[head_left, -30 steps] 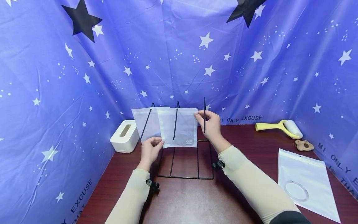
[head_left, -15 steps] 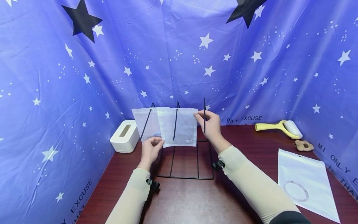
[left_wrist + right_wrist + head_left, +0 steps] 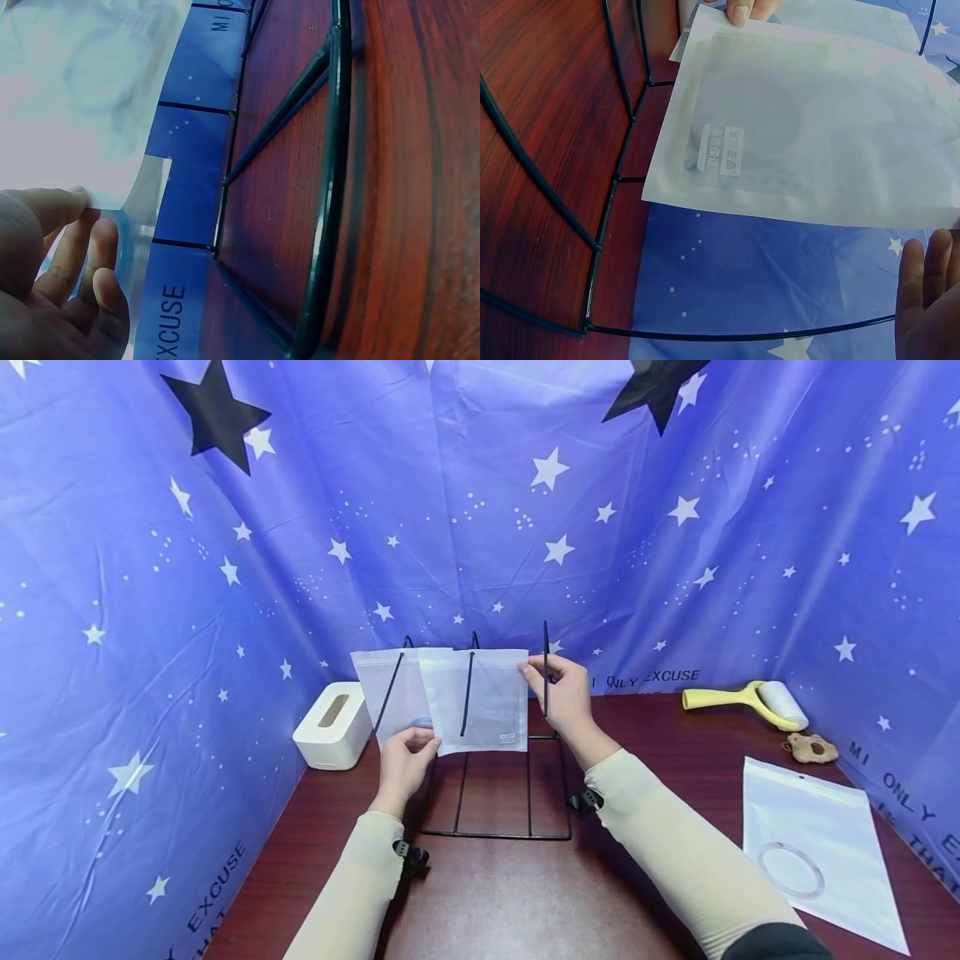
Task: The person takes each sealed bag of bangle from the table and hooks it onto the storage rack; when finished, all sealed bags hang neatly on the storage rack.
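Note:
A white translucent zip bag [image 3: 491, 702] hangs on the middle prong of a black wire rack [image 3: 495, 837]. A ring shape shows faintly through it in the right wrist view, beside a small printed label [image 3: 724, 150]. My left hand [image 3: 403, 764] pinches its lower left corner between thumb and finger. At its upper right edge, my right hand [image 3: 564, 693] pinches the bag, behind the rack's right prong [image 3: 546, 670]. Another similar bag [image 3: 375, 672] hangs on the left prong, partly covered by the first bag and my left hand.
A white tissue box [image 3: 333, 727] stands left of the rack. On the table's right side lie a yellow-handled lint roller [image 3: 746, 702], a small brown wooden piece [image 3: 810, 748] and a larger white bag [image 3: 825, 827] with a ring shape in it. A starry blue cloth surrounds the table.

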{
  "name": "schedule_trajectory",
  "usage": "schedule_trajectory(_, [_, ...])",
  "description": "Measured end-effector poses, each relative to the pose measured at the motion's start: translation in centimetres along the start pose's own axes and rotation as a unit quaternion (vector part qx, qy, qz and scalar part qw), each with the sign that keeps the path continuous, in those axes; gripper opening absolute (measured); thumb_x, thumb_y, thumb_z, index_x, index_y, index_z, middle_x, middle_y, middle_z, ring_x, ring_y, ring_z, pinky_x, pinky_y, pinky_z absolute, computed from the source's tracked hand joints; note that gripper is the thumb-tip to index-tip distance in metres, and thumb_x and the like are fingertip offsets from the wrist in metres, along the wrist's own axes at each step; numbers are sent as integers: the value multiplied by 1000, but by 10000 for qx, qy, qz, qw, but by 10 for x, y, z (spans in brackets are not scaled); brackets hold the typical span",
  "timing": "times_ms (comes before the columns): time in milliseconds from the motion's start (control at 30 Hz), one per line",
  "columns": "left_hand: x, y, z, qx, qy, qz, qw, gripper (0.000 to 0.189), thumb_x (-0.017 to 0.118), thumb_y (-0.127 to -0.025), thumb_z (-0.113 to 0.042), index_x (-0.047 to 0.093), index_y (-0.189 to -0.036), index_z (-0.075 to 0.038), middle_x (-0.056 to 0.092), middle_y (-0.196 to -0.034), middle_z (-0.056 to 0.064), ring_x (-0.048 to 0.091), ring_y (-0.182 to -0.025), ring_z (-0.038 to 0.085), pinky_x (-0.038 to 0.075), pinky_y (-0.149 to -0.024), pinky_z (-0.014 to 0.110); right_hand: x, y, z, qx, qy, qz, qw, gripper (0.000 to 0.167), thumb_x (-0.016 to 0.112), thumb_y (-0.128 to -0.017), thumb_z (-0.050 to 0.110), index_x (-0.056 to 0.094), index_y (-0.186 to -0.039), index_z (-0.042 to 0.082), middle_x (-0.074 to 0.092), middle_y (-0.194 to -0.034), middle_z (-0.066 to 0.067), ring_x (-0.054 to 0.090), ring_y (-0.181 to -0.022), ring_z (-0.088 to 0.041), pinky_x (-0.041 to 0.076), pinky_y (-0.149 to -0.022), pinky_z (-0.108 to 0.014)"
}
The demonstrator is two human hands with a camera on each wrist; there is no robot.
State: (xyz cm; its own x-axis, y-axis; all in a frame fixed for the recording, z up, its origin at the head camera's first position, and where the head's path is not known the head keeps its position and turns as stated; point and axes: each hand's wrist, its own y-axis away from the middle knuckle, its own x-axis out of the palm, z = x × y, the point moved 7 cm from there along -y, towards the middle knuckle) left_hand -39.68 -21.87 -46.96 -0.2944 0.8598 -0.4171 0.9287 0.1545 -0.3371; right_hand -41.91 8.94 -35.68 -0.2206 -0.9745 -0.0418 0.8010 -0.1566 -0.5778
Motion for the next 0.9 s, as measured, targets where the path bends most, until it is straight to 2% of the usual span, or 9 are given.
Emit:
schedule_trajectory(267, [-2, 1, -4, -20, -25, -8, 10000, 8, 80, -95, -16, 81, -100, -10, 77, -90, 3, 70, -83, 19, 55, -78, 36, -1, 0, 1, 89, 69, 34, 9999, 23, 86, -91, 27, 81, -102, 7, 77, -89, -5, 68, -78, -11, 51, -68, -23])
schedule_trajectory(600, [-3, 1, -4, -55, -158, -78, 9998, 8, 82, -93, -17, 81, -99, -12, 76, -90, 2, 70, -84, 19, 55, -78, 37, -3, 1, 1, 139, 122, 76, 9998, 20, 85, -91, 23, 81, -101, 7, 76, -85, -5, 64, -70, -12, 48, -62, -24])
schedule_trajectory(900, [-6, 1, -4, -19, -386, -163, 9991, 10, 83, -92, -19, 81, -100, -13, 77, -90, 0, 70, -85, 18, 56, -80, 39, -5, 1, 9, 177, 64, 69, 9998, 20, 86, -91, 23, 80, -100, 6, 75, -83, -7, 64, -73, -13, 46, -66, -25])
